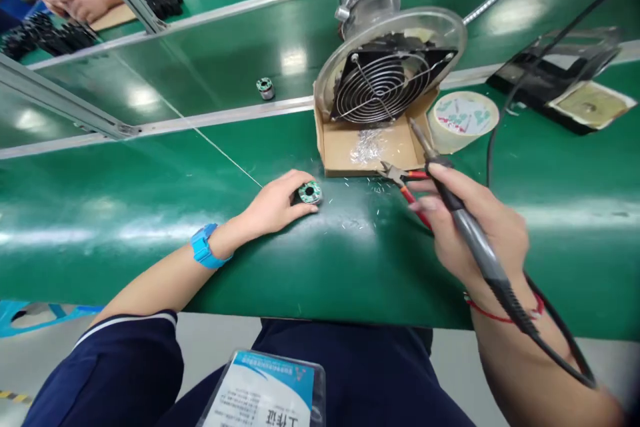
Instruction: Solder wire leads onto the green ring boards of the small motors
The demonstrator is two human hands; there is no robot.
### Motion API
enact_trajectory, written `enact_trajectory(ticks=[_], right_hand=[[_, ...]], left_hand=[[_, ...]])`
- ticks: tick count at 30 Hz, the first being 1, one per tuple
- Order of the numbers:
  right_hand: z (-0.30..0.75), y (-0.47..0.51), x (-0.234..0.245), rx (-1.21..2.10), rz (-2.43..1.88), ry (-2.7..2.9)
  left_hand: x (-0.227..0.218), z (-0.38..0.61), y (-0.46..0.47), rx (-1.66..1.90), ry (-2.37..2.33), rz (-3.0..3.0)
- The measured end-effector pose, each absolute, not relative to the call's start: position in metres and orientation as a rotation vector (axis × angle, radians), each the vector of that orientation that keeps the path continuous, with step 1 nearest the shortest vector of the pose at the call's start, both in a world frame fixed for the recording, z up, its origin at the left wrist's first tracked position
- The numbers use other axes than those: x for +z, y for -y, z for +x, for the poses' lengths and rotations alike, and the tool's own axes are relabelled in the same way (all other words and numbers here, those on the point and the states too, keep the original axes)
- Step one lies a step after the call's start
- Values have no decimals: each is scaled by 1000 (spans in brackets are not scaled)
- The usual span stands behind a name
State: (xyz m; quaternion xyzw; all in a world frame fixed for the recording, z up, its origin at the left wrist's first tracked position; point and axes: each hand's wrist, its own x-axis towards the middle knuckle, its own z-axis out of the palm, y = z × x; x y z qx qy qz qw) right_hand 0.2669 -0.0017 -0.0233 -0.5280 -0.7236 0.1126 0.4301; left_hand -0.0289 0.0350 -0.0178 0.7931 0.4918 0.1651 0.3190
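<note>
Between the thumb and fingers of my left hand (pixel 275 203) is a small round motor part with a green ring circuit board (pixel 310 193) on top, resting at the green bench surface. My right hand (pixel 480 227) grips a soldering iron (pixel 465 223), its tip pointing up and away over the cardboard tray. That same hand also holds red-handled cutting pliers (pixel 407 190), whose jaws reach the tray's front edge. Inside the cardboard tray (pixel 345 157) lies a heap of clipped wire bits (pixel 369 147). More clippings are scattered on the bench between my hands.
A round fume fan (pixel 383 87) on a duct stands behind the tray. To its right are a tape roll (pixel 463 120) and a soldering stand with a sponge (pixel 593 105). Another round part (pixel 265 88) sits beyond the rail. A co-worker's hands (pixel 83 3) rest opposite.
</note>
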Motion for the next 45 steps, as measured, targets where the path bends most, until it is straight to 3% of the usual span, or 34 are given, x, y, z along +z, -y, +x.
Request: enact_trajectory(ticks=[5,15,26,35,45], right_hand=[[238,9,-3,777,-1237,1733],[235,-3,8,1228,-1148,1702],[227,-8,10,1085,-1097,1844],[228,-4,-14,988,-1005,1846],[216,1,-31,438,-1362,2128]], left_hand=[[-10,13,-10,562,-1095,1816],[-6,22,1,656,-934,1886],[-5,23,1,651,-942,1972],[-9,26,-1,545,-1037,1978],[-28,21,-13,590,-1217,1849]])
